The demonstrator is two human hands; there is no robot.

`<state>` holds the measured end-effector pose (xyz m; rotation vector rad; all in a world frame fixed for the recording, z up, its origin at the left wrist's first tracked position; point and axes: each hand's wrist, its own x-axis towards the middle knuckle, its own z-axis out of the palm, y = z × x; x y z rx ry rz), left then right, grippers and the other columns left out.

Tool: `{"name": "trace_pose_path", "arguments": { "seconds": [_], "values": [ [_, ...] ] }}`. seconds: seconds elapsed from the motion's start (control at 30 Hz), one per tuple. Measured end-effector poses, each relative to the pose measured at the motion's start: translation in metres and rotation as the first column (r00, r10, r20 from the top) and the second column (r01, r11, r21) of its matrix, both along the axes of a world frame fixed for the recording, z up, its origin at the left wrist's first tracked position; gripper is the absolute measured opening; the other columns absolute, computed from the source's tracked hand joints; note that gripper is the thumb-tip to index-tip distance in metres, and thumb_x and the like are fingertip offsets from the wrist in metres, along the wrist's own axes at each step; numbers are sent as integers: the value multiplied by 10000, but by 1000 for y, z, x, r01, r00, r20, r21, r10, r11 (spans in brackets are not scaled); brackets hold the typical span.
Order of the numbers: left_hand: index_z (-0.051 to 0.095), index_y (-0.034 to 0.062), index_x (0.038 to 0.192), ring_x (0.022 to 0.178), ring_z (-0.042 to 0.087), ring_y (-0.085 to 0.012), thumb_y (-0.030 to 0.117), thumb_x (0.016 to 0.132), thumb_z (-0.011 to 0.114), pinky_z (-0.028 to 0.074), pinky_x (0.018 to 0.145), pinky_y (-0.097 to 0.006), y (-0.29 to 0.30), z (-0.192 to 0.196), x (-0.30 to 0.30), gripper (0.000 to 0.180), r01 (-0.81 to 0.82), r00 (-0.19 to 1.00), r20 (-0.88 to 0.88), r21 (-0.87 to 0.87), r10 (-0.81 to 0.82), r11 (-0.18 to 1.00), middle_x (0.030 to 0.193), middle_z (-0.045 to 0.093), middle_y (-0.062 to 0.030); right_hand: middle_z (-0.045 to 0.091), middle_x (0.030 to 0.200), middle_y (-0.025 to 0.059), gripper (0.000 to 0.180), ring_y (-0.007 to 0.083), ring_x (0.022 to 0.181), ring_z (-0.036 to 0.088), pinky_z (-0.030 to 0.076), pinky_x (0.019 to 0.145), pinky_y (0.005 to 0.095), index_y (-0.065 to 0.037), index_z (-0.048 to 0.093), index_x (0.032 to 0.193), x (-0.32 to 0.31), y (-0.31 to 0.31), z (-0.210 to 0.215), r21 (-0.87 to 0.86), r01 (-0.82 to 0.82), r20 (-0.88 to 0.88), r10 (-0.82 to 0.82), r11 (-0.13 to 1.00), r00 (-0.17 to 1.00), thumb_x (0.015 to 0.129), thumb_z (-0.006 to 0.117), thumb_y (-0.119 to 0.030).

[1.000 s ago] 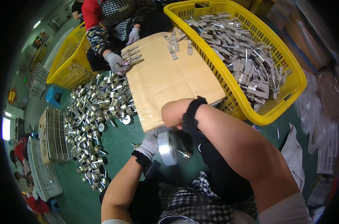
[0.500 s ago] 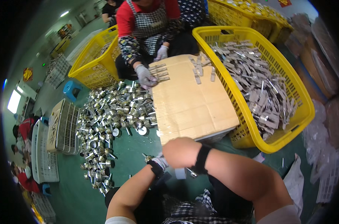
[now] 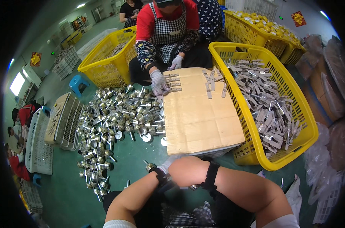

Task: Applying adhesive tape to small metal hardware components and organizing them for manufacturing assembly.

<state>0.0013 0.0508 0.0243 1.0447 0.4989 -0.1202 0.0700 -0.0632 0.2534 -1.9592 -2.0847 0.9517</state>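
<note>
Your left hand (image 3: 166, 167) and right hand (image 3: 188, 170) sit near one cardboard sheet (image 3: 203, 117), finger spread and grip impossible to tell; four clips (image 3: 174, 79) line its far left.

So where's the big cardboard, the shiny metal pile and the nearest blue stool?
Big cardboard (image 3: 204, 119), head view: bare part of its top.
Metal pile (image 3: 121, 121), head view: middle of the heap.
Blue stool (image 3: 78, 81), head view: its seat.

Short whitish shirt sleeves (image 3: 280, 222), two black wristbands (image 3: 211, 176), left hand (image 3: 167, 165) in a pale glove (image 3: 165, 168), black-and-white checked cloth (image 3: 197, 218) between dark trouser legs (image 3: 233, 214)
</note>
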Motion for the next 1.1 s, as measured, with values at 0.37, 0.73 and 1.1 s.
{"name": "trace_pose_path", "arguments": {
  "seconds": [0.37,0.73,1.1],
  "values": [
    [536,55,1122,983,547,-242,121,903,394,431,843,-346,-4,-9,14,269,-20,984,-179,-148,-7,989,1132,567,-103,623,742,189,185,337,702,613,485,626,420,3,640,730,3,6,-18,-89,-32,32,35,995,999,708,545,-154],
    [556,70,1098,983,550,-210,182,824,486,434,842,-328,1,-13,-3,305,223,944,171,302,-283,927,1089,574,-93,621,833,178,285,348,800,596,466,698,429,-37,608,947,-3,13,-36,-185,-74,27,80,980,996,763,596,-255],
    [593,100,1058,957,561,-175,253,710,632,439,834,-316,-8,40,-1,382,216,967,37,416,-253,884,1017,593,-60,614,886,183,295,338,875,576,446,742,419,-54,592,970,-1,14,-30,-240,-97,30,108,966,994,786,594,-285]
  ]
}}
